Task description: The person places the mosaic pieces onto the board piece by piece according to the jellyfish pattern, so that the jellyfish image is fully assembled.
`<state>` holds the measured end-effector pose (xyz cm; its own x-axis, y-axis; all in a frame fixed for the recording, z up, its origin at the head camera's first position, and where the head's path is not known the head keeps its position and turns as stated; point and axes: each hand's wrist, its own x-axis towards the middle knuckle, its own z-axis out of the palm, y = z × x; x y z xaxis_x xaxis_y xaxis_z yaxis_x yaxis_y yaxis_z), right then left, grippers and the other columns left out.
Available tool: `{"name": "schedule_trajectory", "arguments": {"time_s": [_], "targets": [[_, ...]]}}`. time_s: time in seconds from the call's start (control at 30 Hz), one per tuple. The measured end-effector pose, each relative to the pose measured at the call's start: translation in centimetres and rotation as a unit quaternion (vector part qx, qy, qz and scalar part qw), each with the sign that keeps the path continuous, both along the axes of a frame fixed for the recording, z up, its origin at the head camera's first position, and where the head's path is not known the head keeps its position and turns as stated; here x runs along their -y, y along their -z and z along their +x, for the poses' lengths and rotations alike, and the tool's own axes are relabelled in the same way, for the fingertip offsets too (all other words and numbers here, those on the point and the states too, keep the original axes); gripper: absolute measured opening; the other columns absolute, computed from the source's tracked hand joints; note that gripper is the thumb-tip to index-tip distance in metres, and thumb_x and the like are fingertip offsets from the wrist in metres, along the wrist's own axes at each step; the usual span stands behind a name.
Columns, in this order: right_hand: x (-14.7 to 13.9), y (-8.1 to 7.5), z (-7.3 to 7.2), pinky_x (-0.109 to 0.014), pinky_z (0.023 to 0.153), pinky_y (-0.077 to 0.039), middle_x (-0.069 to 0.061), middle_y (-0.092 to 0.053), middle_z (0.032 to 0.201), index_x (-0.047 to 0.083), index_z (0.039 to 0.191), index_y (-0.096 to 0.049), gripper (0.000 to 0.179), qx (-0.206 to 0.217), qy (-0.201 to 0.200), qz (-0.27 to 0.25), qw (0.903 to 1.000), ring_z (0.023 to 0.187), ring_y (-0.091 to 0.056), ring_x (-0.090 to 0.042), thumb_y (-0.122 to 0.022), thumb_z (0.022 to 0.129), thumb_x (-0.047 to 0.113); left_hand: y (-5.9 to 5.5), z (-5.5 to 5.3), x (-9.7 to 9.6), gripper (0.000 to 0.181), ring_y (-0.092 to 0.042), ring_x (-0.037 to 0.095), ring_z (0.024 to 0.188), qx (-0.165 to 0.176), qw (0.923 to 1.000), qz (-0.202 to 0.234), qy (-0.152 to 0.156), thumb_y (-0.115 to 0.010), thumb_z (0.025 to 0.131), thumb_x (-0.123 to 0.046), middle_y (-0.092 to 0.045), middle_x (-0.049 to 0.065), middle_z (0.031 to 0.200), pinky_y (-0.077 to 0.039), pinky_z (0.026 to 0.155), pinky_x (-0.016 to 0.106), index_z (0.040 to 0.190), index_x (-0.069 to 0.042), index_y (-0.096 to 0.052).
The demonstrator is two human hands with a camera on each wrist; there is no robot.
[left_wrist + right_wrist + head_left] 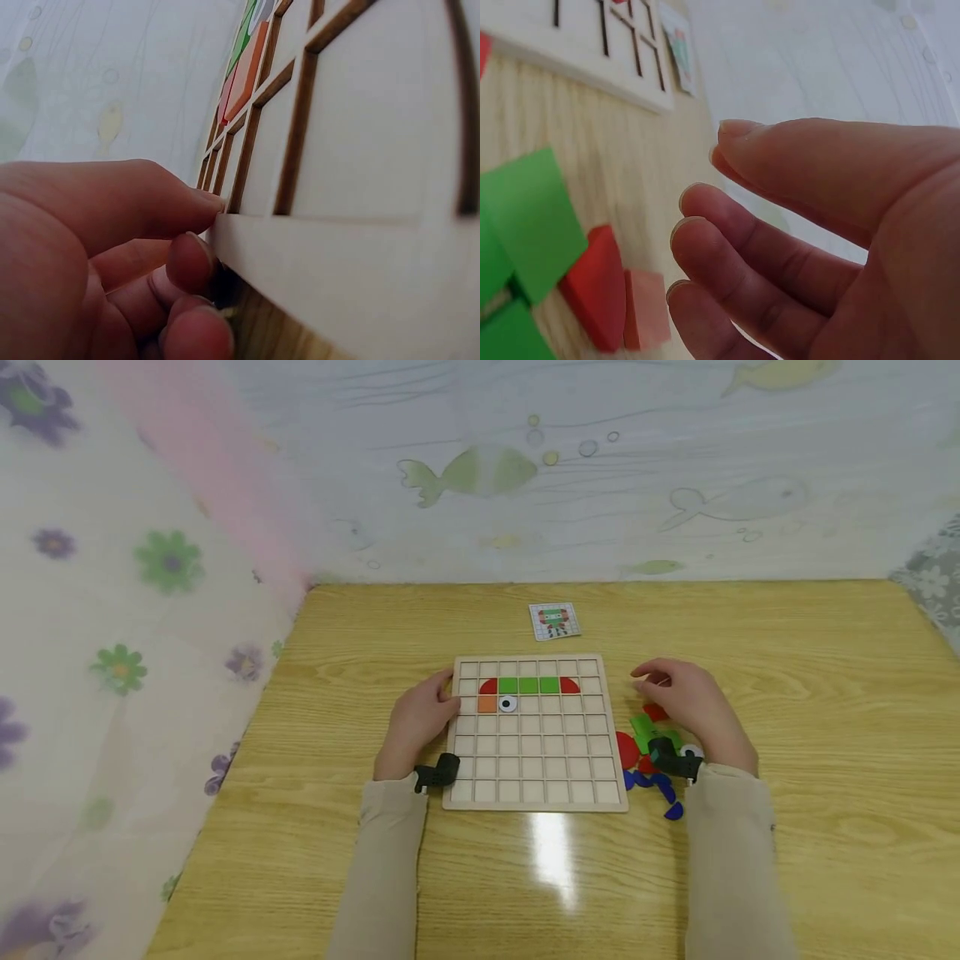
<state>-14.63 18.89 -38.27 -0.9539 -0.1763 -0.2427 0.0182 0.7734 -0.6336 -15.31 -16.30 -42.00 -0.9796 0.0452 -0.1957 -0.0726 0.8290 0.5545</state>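
A square wooden grid board (528, 746) lies on the table. In its upper rows sit red quarter-round pieces (569, 685), green squares (528, 686), an orange square (487, 703) and an eye piece (507, 703). My left hand (422, 717) holds the board's left edge, thumb on the rim and fingers at the side, as the left wrist view shows. Right of the board my right hand (690, 703) hovers above loose pieces, fingers loosely bent, with nothing visible in them. Under it lie green pieces (536, 221), a red piece (598, 292) and an orange piece (645, 309).
A small picture card (555, 621) lies behind the board. Beside the board's right edge are a large red round piece (627, 750) and several blue pieces (673, 811). A patterned wall (480, 535) stands along the table's (825, 735) far edge.
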Motion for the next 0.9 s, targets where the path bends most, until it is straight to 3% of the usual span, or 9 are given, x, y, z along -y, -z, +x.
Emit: {"name": "schedule_trajectory", "arguments": {"time_s": [0.17,0.4,0.53,0.7,0.9], "targets": [[-0.6,0.3,0.4,-0.038,0.074,-0.045,-0.012,-0.057,0.103,0.009,0.116,-0.055,0.034,0.007,-0.023,0.022,0.9995,0.087,-0.055,-0.023,-0.051,0.090,0.030,-0.1,0.1,0.0,0.054,-0.050,0.013,0.054,0.004,1.0000,0.006,-0.001,-0.050,0.082,-0.024,-0.055,-0.004,0.073,-0.036,0.057,0.028,0.135,-0.016,-0.041],[-2.5,0.7,1.6,-0.042,0.076,-0.041,-0.007,-0.060,0.096,0.010,0.105,-0.061,0.034,-0.037,-0.057,0.057,0.9960,0.085,-0.053,-0.023,-0.050,0.088,0.038,-0.1,0.0,0.0,0.054,-0.050,0.013,0.054,0.008,0.9999,0.012,-0.001,-0.050,0.082,-0.024,-0.056,-0.004,0.076,-0.036,0.057,0.028,0.135,-0.017,-0.040],[-3.6,0.6,2.2,-0.038,0.071,-0.041,-0.003,-0.059,0.091,0.011,0.100,-0.062,0.036,-0.036,-0.075,0.064,0.9945,0.078,-0.051,-0.020,-0.050,0.087,0.042,0.0,-0.1,0.1,0.055,-0.050,0.014,0.055,0.006,0.9999,0.014,-0.002,-0.051,0.082,-0.024,-0.056,-0.003,0.075,-0.036,0.057,0.029,0.135,-0.017,-0.040],[-5.1,0.7,2.5,-0.034,0.067,-0.041,0.001,-0.058,0.083,0.012,0.095,-0.062,0.030,-0.018,-0.105,0.078,0.9912,0.074,-0.050,-0.016,-0.057,0.085,0.039,0.2,-0.1,0.2,0.054,-0.049,0.014,0.057,0.005,0.9998,0.016,-0.005,-0.052,0.082,-0.025,-0.055,-0.003,0.076,-0.037,0.057,0.029,0.135,-0.017,-0.040],[-6.3,1.0,2.8,-0.033,0.068,-0.040,0.000,-0.054,0.087,0.009,0.099,-0.061,0.033,0.034,-0.139,0.057,0.9880,0.076,-0.047,-0.017,-0.066,0.078,0.034,0.2,-0.1,0.1,0.055,-0.049,0.015,0.057,0.006,0.9998,0.015,-0.005,-0.052,0.082,-0.025,-0.055,-0.003,0.075,-0.037,0.058,0.029,0.135,-0.018,-0.041]]}}
